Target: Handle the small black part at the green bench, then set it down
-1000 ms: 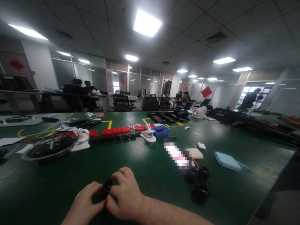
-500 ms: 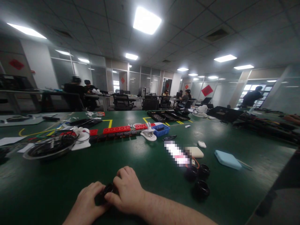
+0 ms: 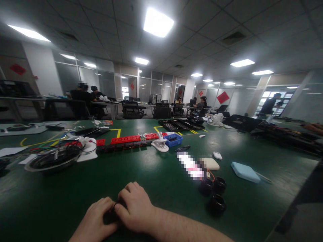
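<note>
Close in front of me on the green table (image 3: 166, 191), my left hand (image 3: 97, 216) and my right hand (image 3: 135, 208) meet with fingers curled round a small black round part (image 3: 110, 215). Most of that part is hidden between the fingers, so its exact kind does not show. Further right sit three black cup-like round parts, the nearest black round part (image 3: 217, 204) having a hollow top. A thin orange wire (image 3: 213, 174) runs behind them, beside a cream-coloured box (image 3: 211, 163) and a blurred-out bright screen (image 3: 189, 164).
At right lie a light blue case (image 3: 245, 171) and a small white case (image 3: 217, 155). A metal bowl (image 3: 32, 167) of dark parts stands left. Across the middle are red strips (image 3: 125, 139), a white stand (image 3: 160, 144) and a blue basket (image 3: 173, 140). Several people work further back.
My right hand has shifted slightly left and down, closing over the black part. Its round opening showed before; now it is mostly covered.
</note>
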The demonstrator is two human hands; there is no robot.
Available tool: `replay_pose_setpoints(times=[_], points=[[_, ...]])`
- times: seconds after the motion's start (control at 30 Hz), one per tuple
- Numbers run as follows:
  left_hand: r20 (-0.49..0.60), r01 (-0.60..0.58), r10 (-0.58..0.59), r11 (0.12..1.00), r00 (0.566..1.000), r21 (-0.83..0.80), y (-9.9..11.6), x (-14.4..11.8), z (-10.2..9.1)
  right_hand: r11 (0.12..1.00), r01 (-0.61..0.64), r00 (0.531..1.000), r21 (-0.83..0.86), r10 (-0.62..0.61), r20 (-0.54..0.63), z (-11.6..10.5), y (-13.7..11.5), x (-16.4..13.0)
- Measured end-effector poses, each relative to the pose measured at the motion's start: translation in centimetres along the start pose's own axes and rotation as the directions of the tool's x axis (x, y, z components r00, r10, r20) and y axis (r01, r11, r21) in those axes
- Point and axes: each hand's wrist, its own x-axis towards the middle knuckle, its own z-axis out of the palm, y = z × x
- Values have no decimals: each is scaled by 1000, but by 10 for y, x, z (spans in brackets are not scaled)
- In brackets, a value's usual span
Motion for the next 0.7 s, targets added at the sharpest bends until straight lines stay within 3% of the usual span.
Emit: replay_pose_setpoints(times=[0.13, 0.47, 0.7], points=[[4, -3, 3, 1000, 1000, -17, 0, 1, -2, 998, -32, 999, 60, 31, 6, -3, -1, 0], [20, -17, 18, 999, 1000, -27, -6, 4, 4, 983, 178, 984, 39, -177, -38, 3, -1, 0], [28, -24, 26, 999, 999, -48, -13, 3, 6, 966, 260, 963, 4, -259, -74, 5, -6, -2]])
